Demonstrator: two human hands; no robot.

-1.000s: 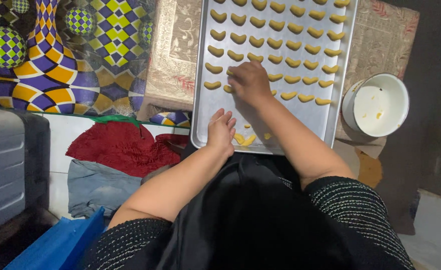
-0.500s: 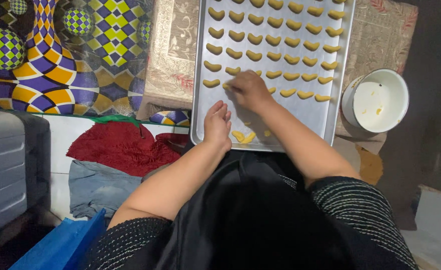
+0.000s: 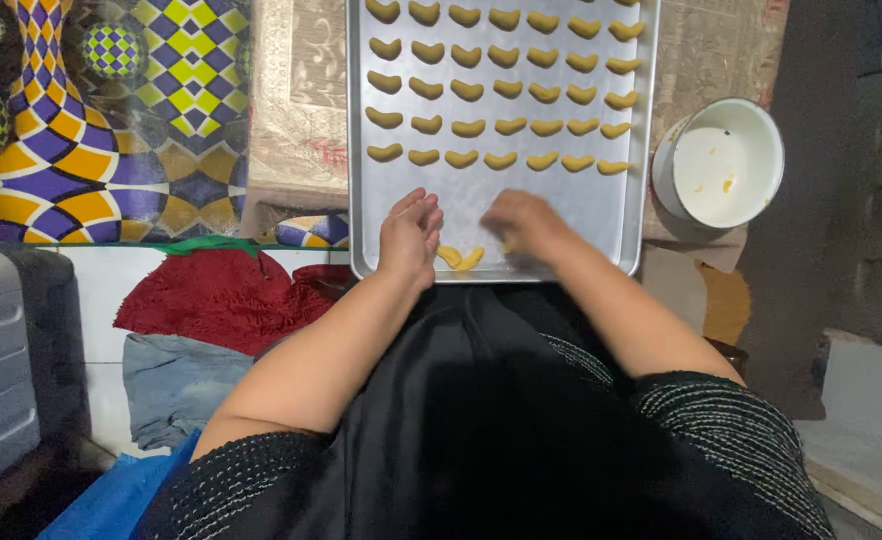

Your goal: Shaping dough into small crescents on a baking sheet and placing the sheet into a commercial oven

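Two bare hands work at the near edge of a metal baking tray (image 3: 361,150). Left hand (image 3: 409,238): fingers loosely curled and partly spread, resting on the tray's near rim, nothing visibly held. Right hand (image 3: 523,222): blurred, fingers bent down onto the tray floor; whether its grip has closed on a piece cannot be told. Between the hands, near the rim, lie two loose dough crescents (image 3: 459,258), touching each other at one end, just beside the left fingertips. Farther up the tray, rows of yellow crescent pieces (image 3: 506,92) sit in even lines, apart from one another; the nearest row lies well clear of both hands. A white round bowl (image 3: 721,162), with a few yellow crumbs inside, stands just right of the tray. Left of the tray: patterned cloth (image 3: 91,130) in yellow, purple and white. Below it, a red towel (image 3: 211,298).
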